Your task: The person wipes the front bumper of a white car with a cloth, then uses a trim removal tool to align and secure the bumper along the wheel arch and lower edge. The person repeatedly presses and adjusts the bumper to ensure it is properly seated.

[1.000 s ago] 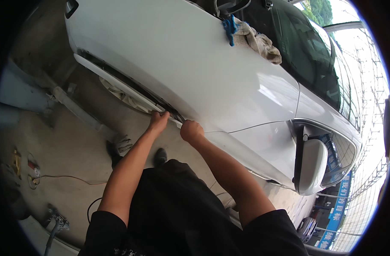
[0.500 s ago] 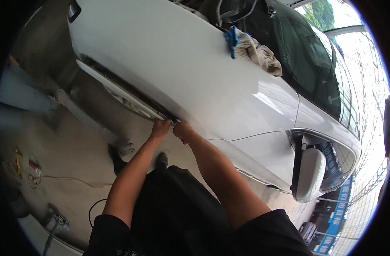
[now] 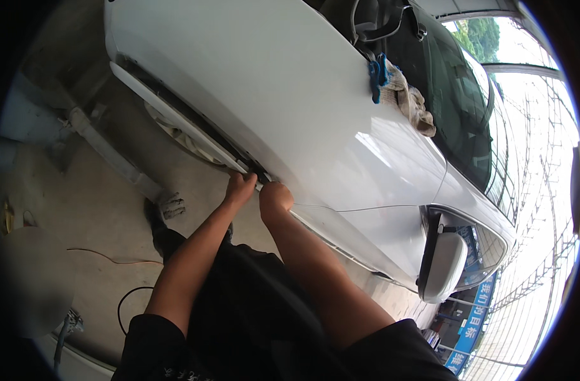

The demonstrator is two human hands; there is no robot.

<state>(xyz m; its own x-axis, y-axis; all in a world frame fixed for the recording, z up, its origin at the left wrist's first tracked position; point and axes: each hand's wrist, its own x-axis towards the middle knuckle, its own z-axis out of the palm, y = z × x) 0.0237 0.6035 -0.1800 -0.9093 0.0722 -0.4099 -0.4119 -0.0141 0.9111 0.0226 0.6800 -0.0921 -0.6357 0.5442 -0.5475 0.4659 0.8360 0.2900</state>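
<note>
My left hand [image 3: 242, 187] is closed around the edge of a long white trim strip [image 3: 182, 130] low on the white car [image 3: 264, 95]. The strip stands off the body, with a dark gap between them. Close beside it, my right hand [image 3: 276, 195] is curled into a fist against the car's lower edge. Its fingers face away, so whatever it grips there is hidden.
Work gloves [image 3: 404, 95] with blue cuffs hang over the car's window ledge. The side mirror [image 3: 443, 267] juts out at the right. A jointed metal arm [image 3: 112, 155] lies low at the left. An orange cable [image 3: 112, 257] and a black one [image 3: 120, 311] run over the floor.
The view has shifted, so the gloves sit farther right and the mirror farther left. My right fist has turned, its fingers now hidden. Both hands remain at the car's lower edge.
</note>
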